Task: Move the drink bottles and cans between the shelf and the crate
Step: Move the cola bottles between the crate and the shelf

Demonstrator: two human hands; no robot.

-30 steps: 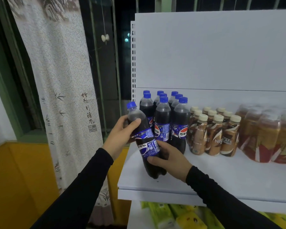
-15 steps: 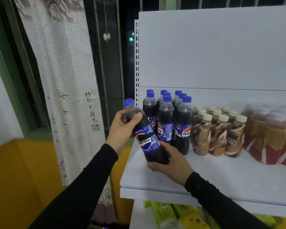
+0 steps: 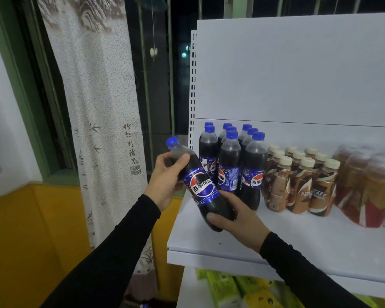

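Bottle [image 3: 201, 187] tipped further, label now front; left hand [image 3: 168, 177] grips neck, right hand [image 3: 236, 215] cups base over shelf [image 3: 276, 241] left front corner — probably shelving next.

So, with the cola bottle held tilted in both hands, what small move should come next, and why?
Probably stand the cola bottle upright on the shelf beside the standing bottles: left hand grips its neck, right hand its base, over bare shelf.

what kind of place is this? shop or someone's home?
Probably a mock-up shop corner in a room: a white retail shelf stocked with rows of cola bottles and coffee bottles, beside a curtained window.
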